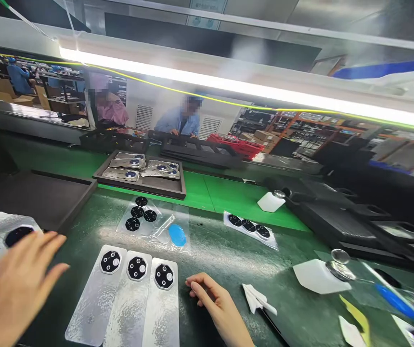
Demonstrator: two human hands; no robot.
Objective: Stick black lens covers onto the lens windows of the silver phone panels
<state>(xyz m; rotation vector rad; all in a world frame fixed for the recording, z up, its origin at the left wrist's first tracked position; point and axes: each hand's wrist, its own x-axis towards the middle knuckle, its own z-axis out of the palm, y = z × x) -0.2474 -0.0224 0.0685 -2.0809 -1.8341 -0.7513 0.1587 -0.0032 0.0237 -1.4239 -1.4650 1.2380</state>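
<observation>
My left hand (21, 279), slightly blurred, is open with its fingers stretched out. It is nearest to a silver panel with a black round piece (17, 236) at the left edge; I cannot tell whether they touch. My right hand (217, 301) hovers above the bench with thumb and forefinger pinched together; anything between the tips is too small to see. Between my hands, three silver phone-back-like panels (127, 299) lie side by side, each with a black camera-lens cover (163, 276) at its top. Behind them, loose black discs (137, 212) and a blue disc (177, 235) rest on clear film.
A dark tray (140, 188) holds several silver panels. A white strip (250, 230) bears three black discs. White bottles (318, 277) and a folded white wipe (257, 298) are to the right. A dark tray (30, 197) stands left. Co-workers (183, 118) sit beyond.
</observation>
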